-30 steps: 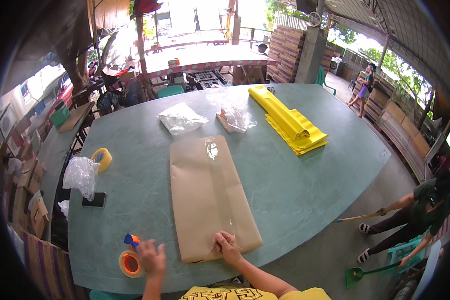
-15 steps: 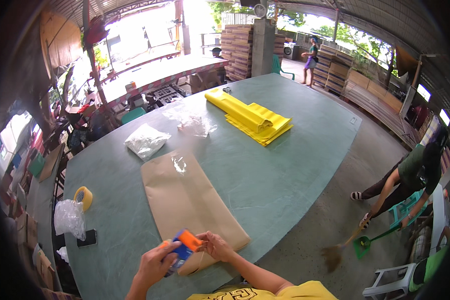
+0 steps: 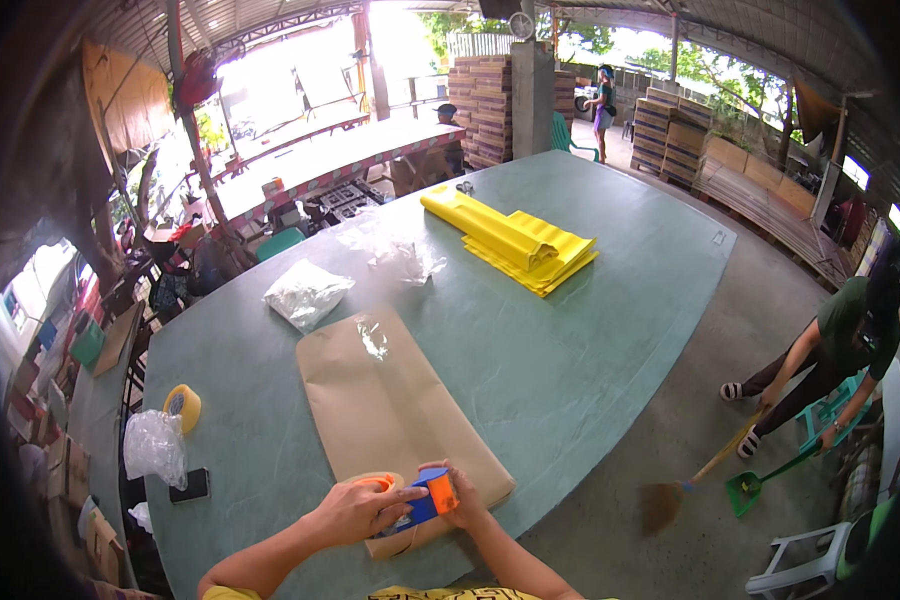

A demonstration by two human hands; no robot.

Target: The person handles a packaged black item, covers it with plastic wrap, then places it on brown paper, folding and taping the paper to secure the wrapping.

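Observation:
A blue and orange tape dispenser [image 3: 428,505] with a tan roll of tape is held between my two hands over the near end of a brown paper package [image 3: 395,400]. My left hand [image 3: 362,513] grips its roll side, the index finger stretched along the blue body. At the orange end, my right hand [image 3: 464,500] has its fingers closed around the dispenser; some of them are hidden behind it. The package lies flat on the green table [image 3: 610,330], with a shiny strip of clear tape [image 3: 372,340] near its far end.
White plastic packets [image 3: 308,293] and folded yellow sheets [image 3: 510,240] lie farther off. At left are a yellow tape roll [image 3: 183,406], a clear plastic bag [image 3: 156,447] and a phone [image 3: 191,486]. A person [image 3: 830,350] sweeps with a broom [image 3: 667,505] and green dustpan [image 3: 743,490].
My hands have turned the tape dispenser, swinging its orange end to the right. My right hand has closed around that end. The view has shifted slightly, and the sweeping person's broom has moved.

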